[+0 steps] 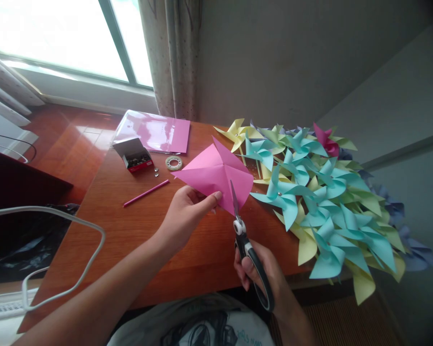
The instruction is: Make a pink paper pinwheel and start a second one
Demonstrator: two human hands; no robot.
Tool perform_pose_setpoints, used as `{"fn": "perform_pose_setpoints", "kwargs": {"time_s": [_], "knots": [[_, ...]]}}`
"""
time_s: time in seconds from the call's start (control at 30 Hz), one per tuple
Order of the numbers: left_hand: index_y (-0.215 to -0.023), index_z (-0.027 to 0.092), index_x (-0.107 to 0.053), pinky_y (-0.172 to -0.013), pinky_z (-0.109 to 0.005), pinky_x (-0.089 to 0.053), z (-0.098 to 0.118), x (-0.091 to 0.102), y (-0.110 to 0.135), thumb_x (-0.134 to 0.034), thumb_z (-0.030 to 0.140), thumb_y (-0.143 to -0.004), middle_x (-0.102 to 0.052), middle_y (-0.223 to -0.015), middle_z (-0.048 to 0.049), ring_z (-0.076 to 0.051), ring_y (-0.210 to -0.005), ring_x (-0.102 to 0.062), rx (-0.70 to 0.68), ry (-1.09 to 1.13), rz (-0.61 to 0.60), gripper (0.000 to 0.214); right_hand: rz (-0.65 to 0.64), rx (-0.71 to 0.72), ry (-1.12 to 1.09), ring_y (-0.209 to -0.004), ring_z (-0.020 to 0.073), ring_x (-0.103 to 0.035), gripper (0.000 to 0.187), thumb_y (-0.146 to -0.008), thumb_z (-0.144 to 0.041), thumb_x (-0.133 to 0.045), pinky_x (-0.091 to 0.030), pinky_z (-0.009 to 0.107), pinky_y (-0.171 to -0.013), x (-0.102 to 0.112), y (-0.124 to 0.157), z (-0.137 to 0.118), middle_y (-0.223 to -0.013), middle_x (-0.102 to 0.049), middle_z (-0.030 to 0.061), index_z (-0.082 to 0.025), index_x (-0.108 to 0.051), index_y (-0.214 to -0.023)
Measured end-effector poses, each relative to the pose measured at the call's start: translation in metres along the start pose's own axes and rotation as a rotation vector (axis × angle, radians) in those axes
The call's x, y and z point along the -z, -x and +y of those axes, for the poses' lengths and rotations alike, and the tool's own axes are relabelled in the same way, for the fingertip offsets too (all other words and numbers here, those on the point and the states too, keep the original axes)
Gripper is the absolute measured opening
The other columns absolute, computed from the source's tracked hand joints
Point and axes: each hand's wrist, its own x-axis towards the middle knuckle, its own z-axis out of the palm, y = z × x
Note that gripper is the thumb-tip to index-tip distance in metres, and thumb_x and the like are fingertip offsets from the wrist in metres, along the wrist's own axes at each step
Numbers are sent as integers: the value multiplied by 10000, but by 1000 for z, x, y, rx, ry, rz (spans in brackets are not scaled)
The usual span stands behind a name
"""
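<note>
A square of pink paper (209, 168) is raised over the table, with slits running in from its corners toward the middle. My left hand (189, 209) pinches its near left edge between thumb and fingers. In my right hand (258, 266) are scissors (241, 235) with black and white handles. Their blades lie at the paper's near corner, along a line toward its centre; whether the blades are parted is hard to see. Just right of the paper begins a heap of finished paper pinwheels (279, 194), mostly turquoise and yellow.
On the wooden table (104, 230) lie a pink stick (146, 193), a tape roll (173, 163), two small metal pieces (156, 172) and an open small box (139, 161). Pink sheets in a clear sleeve (155, 132) lie behind. A white cable (94, 228) loops at left.
</note>
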Motion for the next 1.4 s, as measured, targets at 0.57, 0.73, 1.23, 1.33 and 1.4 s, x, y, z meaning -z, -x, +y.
{"fn": "perform_pose_setpoints", "kwargs": {"time_s": [0.57, 0.73, 1.23, 1.33, 1.4], "knots": [[-719, 142, -704, -573, -202, -454, 1, -3, 1, -808, 167, -724, -698, -638, 6, -113, -600, -586, 23, -13, -30, 107, 26, 5, -19, -468, 66, -432, 494, -848, -648, -641, -312, 187, -443, -3, -3, 1, -591, -474, -51, -169, -521, -847], [-728, 139, -713, -576, -198, -451, 2, -3, 1, -812, 171, -727, -701, -647, 4, -110, -609, -588, 19, -1, -40, 105, 34, 4, -28, -474, 66, -436, 486, -847, -638, -650, -330, 186, -449, -3, -4, 0, -593, -477, -49, -168, -528, -846], [-727, 139, -697, -581, -220, -458, 7, -5, 2, -830, 205, -713, -676, -622, 3, -121, -590, -583, -17, 14, -11, 149, 8, -20, -18, -478, 81, -424, 491, -839, -648, -652, -338, 202, -437, -4, -5, -3, -600, -483, -44, -171, -543, -868], [-731, 142, -694, -596, -228, -477, 7, -5, 2, -832, 218, -711, -672, -621, 6, -126, -594, -594, -23, -4, -7, 158, 1, -23, -20, -484, 80, -434, 505, -835, -655, -652, -338, 199, -443, -3, -4, -3, -605, -484, -42, -164, -545, -879], [-755, 143, -696, -619, -236, -496, 5, -3, 2, -833, 225, -712, -688, -656, -2, -138, -624, -618, -51, -36, -18, 166, 1, -20, -18, -481, 77, -434, 507, -840, -656, -646, -330, 197, -443, -3, -4, -4, -605, -482, -44, -162, -544, -885]]}}
